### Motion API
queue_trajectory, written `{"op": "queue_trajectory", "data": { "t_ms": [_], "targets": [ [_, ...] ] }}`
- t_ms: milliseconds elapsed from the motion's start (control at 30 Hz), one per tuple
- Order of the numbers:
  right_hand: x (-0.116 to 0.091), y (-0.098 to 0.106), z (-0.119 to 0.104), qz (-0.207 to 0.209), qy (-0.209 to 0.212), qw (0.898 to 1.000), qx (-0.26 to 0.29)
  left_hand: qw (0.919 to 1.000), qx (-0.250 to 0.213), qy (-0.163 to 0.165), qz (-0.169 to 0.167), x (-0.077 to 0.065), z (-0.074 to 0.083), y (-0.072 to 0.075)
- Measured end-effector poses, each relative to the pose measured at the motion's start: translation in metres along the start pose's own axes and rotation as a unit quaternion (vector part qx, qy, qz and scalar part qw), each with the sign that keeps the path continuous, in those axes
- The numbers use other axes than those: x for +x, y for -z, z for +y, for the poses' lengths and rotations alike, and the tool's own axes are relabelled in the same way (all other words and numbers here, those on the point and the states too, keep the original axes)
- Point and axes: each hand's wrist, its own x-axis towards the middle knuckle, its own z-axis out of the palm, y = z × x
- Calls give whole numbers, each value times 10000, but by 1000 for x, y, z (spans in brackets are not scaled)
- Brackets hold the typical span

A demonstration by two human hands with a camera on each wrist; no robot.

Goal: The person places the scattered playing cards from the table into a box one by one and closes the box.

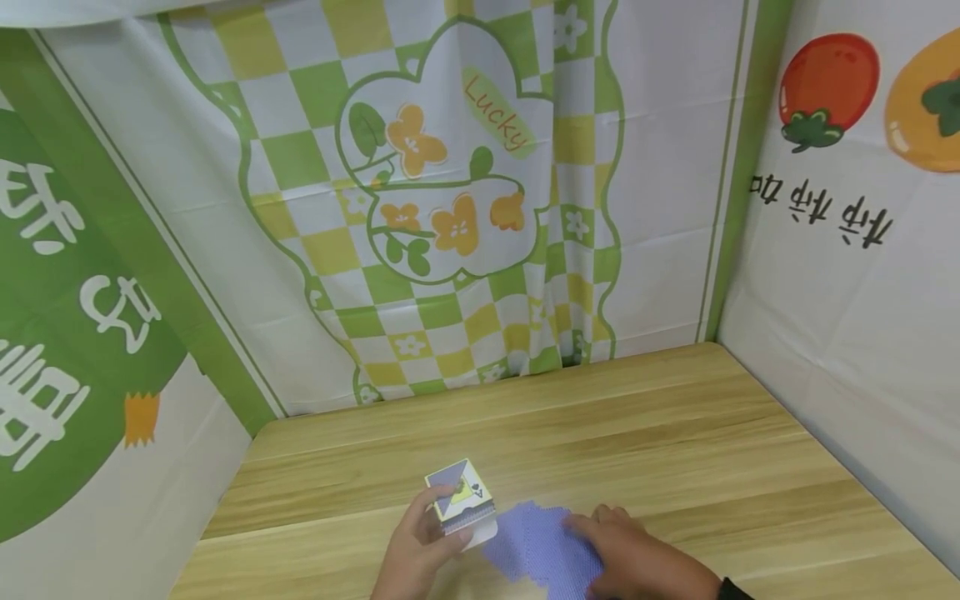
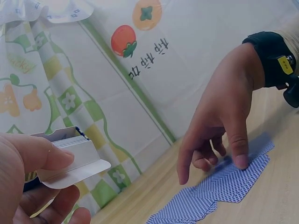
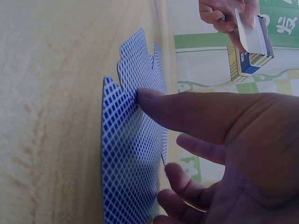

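Note:
My left hand holds a playing-card box above the table, thumb near its mouth. The box shows an ace design, and its white flap hangs out. Edges of cards show inside the mouth. To the right, several playing cards with blue lattice backs lie face down on the table in an overlapping spread. Over them is my right hand, its thumb touching the card backs. In the left wrist view its index finger points down, apart from the thumb.
The wooden table reaches back to a curtain with green and yellow checks. Printed cloth walls stand at the left and right. A dark band circles my right wrist.

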Motion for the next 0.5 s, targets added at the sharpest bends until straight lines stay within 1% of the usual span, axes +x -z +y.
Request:
{"op": "queue_trajectory", "data": {
  "t_ms": [167,300,500],
  "targets": [
    [-2,-1,1,-4,222,9994,-272,10000,31,10,62,-1,0,0],
    [-4,-1,-1,-32,394,9988,-287,9999,3,33,106,-1,0,0],
    [-5,-2,-5,-71,312,9992,-241,10000,-48,3,64,-1,-1,-1]
  ]
}}
